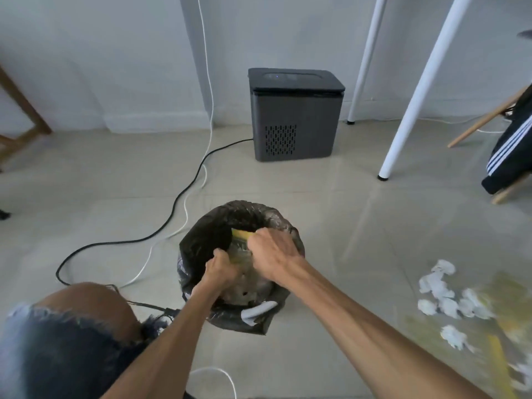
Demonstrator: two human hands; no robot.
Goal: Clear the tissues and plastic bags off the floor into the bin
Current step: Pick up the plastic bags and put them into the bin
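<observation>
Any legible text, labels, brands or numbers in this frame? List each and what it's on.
None legible.
Yellow-and-clear plastic bag being pushed into the bin: dark print, too blurred to read.
Dark appliance: small lit marks on the lid, unreadable.
Striped garment: white stripes only, no wording.

The pale tiled floor (345,226) carries the bin (201,249), lined with a black bag, at its middle. Crumpled white tissues (440,295) and clear plastic bags (489,298) lie scattered at right. A dark boxy appliance (293,116) stands by the wall, its black cable (178,203) and a white cable (187,203) trailing across the tiles.

Tiled floor (86,182), white wall (100,53)
</observation>
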